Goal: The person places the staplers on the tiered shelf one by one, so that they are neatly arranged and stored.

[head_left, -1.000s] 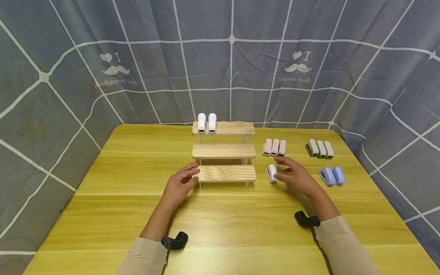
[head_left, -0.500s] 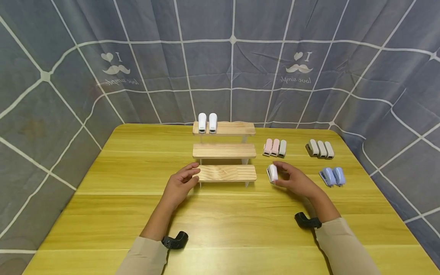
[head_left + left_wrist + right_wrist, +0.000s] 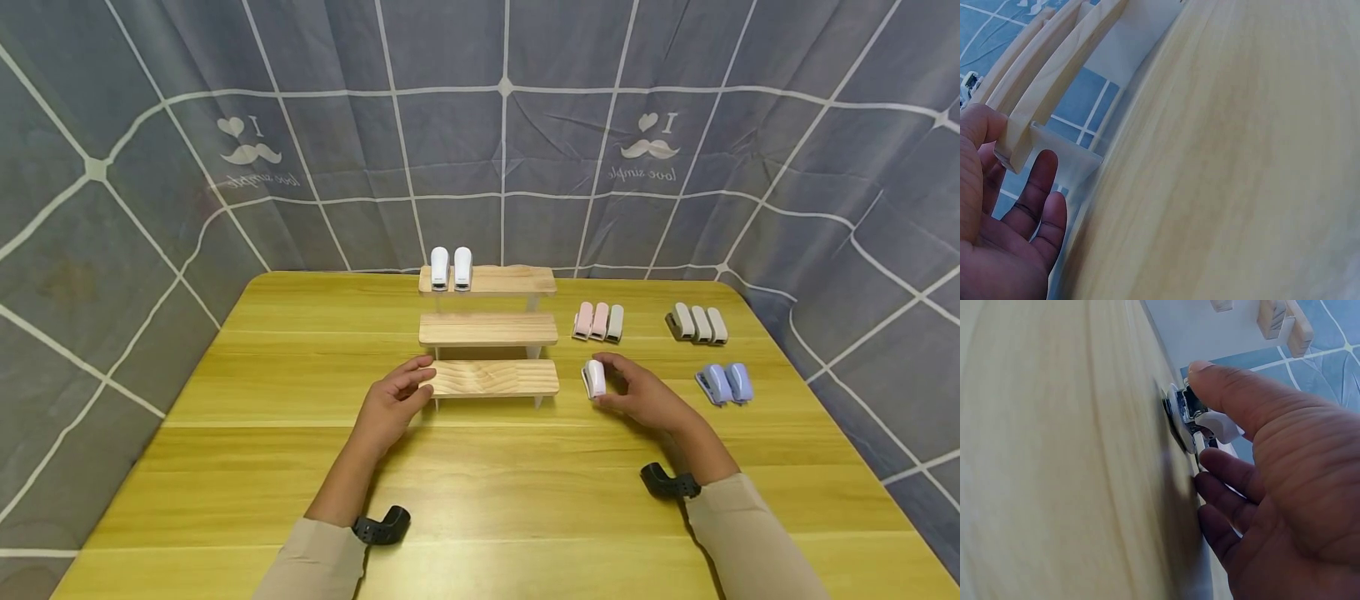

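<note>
My right hand [image 3: 641, 392] pinches a small white stapler [image 3: 596, 379] lengthwise, thumb at its near end and a finger at its far end. In the right wrist view, the stapler [image 3: 1219, 425] shows its metal parts close to the tabletop, and the other fingers curl loosely below. The left end of the lowest board of a three-tier wooden display rack [image 3: 491, 379] is between the thumb and fingers of my left hand [image 3: 393, 402]. In the left wrist view, the thumb lies against the board end [image 3: 1016, 140]. Two white staplers [image 3: 452, 269] stand on the top tier's left side.
Right of the rack stand two pink staplers [image 3: 592, 321] and a pale grey one [image 3: 615, 323]. Farther right are three off-white and grey staplers [image 3: 701, 325], with two blue staplers [image 3: 726, 384] nearer me. A grey grid-patterned curtain [image 3: 465, 150] surrounds the wooden table [image 3: 480, 500].
My right hand has lowered its fingertips from beside the white stapler onto its two ends, taking hold of it. The left hand stays at the rack.
</note>
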`<state>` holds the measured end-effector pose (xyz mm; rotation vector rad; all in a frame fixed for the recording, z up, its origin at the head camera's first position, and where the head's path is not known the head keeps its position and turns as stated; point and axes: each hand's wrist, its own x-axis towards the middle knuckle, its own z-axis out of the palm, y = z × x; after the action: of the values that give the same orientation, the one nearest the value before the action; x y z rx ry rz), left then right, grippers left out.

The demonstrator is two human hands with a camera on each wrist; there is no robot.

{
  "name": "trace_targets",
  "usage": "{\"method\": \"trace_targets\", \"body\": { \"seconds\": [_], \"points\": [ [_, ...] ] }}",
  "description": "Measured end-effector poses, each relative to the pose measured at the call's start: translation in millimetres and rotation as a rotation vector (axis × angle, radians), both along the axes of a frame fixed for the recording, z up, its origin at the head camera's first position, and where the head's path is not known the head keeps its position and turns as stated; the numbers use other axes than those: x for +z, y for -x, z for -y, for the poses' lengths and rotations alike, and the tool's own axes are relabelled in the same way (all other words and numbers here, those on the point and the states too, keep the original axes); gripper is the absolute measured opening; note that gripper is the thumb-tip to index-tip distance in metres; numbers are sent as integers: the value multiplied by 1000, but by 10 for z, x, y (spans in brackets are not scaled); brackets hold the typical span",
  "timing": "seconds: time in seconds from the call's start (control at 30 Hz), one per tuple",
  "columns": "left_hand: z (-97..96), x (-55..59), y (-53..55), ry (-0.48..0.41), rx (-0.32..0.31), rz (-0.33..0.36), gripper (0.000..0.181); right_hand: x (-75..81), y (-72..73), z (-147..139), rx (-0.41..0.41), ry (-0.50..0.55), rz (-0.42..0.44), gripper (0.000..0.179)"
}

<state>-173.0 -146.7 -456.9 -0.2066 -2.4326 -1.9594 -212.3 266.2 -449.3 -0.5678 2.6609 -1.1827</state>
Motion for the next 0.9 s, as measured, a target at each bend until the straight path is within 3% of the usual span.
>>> {"method": "trace_targets", "body": {
  "seconds": [0.53,0.8,0.9],
  "points": [
    [-3,20,-8,-27,-2,13,30,-43,31,14,6,-5,-16,71],
    [-63,309,-148,0,-13,26,30,-67,17,1,-33,5,-7,71],
    [-68,363,-176,6,-14,21,30,-65,9,3,-49,-4,-17,71]
  ]
}}
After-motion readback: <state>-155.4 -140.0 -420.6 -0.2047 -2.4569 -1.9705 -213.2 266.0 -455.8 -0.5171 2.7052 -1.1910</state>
